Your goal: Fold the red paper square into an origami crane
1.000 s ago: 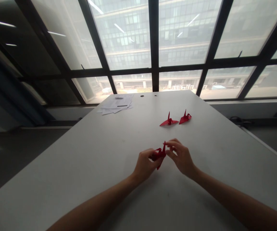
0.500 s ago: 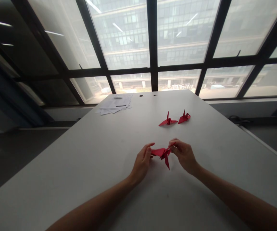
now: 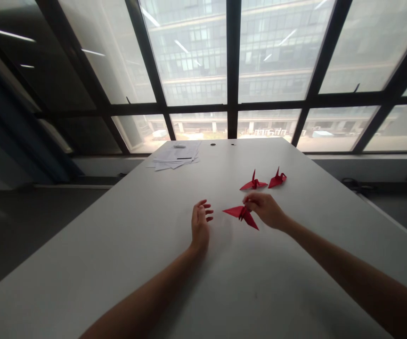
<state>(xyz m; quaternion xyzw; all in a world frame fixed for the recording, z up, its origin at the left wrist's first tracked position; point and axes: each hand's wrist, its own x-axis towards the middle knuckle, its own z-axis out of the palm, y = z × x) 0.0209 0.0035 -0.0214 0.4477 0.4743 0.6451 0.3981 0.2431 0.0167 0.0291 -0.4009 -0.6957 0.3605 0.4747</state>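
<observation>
A: Head view: right hand (image 3: 266, 210) pinches the red paper crane (image 3: 241, 214) at its top, wings spread, low over the white table (image 3: 118, 245). Left hand (image 3: 199, 223) is off it, fingers loosely spread, just to the crane's left.

B: Handling?

A: Likely featherweight, thin folded paper; creases crush easily. Best held by the thicker body or neck, not the wing tips.

B: Nearby?

A: Two more cranes (image 3: 253, 182) (image 3: 277, 179) stand just beyond; stack of paper sheets (image 3: 175, 157) at the far edge.
</observation>
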